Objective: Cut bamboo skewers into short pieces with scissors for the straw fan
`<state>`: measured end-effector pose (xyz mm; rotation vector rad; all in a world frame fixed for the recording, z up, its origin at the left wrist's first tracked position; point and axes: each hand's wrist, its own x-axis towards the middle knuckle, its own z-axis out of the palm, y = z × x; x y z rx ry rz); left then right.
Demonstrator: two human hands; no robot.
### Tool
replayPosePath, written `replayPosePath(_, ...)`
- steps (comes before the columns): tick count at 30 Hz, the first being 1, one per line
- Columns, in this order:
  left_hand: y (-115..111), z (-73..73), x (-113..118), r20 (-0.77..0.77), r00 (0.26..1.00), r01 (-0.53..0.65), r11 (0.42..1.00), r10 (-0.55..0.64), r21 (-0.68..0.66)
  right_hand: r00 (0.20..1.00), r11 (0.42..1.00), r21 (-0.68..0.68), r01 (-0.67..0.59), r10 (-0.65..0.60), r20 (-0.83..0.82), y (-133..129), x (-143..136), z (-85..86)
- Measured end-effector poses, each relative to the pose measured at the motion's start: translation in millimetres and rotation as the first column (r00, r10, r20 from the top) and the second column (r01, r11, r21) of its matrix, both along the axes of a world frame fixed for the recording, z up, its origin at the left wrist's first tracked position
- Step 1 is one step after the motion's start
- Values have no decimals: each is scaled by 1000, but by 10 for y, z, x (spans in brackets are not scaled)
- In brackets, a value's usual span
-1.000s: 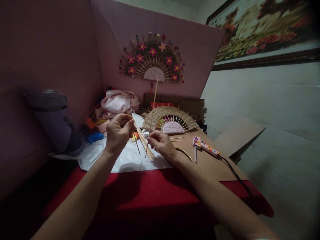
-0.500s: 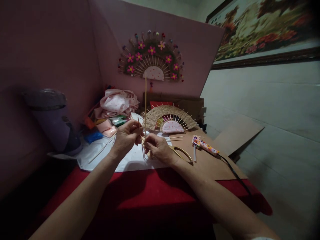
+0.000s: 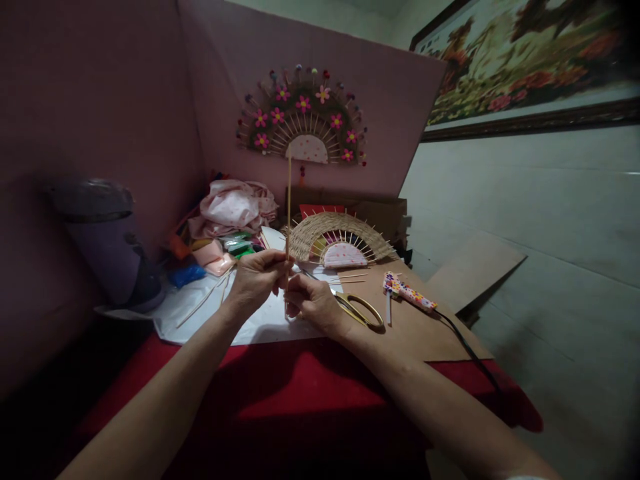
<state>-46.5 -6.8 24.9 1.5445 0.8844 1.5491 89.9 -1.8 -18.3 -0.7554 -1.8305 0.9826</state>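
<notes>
A long thin wooden stick [image 3: 289,200] stands upright in front of me, its lower part between the fingers of my right hand [image 3: 317,303]. My left hand [image 3: 255,277] pinches a shorter stick against the long one, so the two run side by side. Their lower ends show below my fingers, just over the white sheet [image 3: 265,328]. Beyond my hands rests a woven straw fan [image 3: 305,237] with thin sticks through it and a pink dotted half-round centre. Gold-handled scissors [image 3: 379,323] lie right of my right hand, the blades partly hidden behind it.
A flower-patterned glue gun [image 3: 413,295] with a black cord lies on brown cardboard [image 3: 415,340]. Loose sticks [image 3: 350,276] lie near the fan. Pink cloth [image 3: 235,203], small packets and a purple container [image 3: 107,247] stand left. A flowered fan [image 3: 303,103] hangs behind.
The shorter stick in my left hand has gone from tilted and apart to upright against the long stick. My left hand has moved slightly down and right.
</notes>
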Motion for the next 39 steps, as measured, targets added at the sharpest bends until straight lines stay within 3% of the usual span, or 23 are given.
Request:
replayPosePath(6,-15,6,-5,-13,999,47,999,-47,11,998,999,52,2,-5,56,-15,-16,3)
replayPosePath(14,-61,43,15,-15,1000,8,999,-8,38,995,999,47,23,-27,96,-42,-40,-8)
replayPosePath(23,-107,67,72,-46,999,0,996,4,86,988,977,209,31,-61,142,-74,-16,1)
replayPosePath(28,-99,59,57,-93,996,17,994,-7,108,982,983,185,22,-56,182,-29,-2,-9)
replayPosePath(31,-86,57,42,-92,996,22,994,-12,110,965,964,260,60,-123,233,22,67,82)
replayPosePath(33,-74,52,28,-80,997,24,994,-15,107,956,948,278,153,-213,200,55,174,185)
replayPosePath(36,-57,40,9,-64,998,28,994,-21,103,877,903,292,316,-395,274,79,420,334)
replayPosePath(39,-56,41,2,-78,997,25,994,-17,105,605,881,376,288,-471,642,48,684,401)
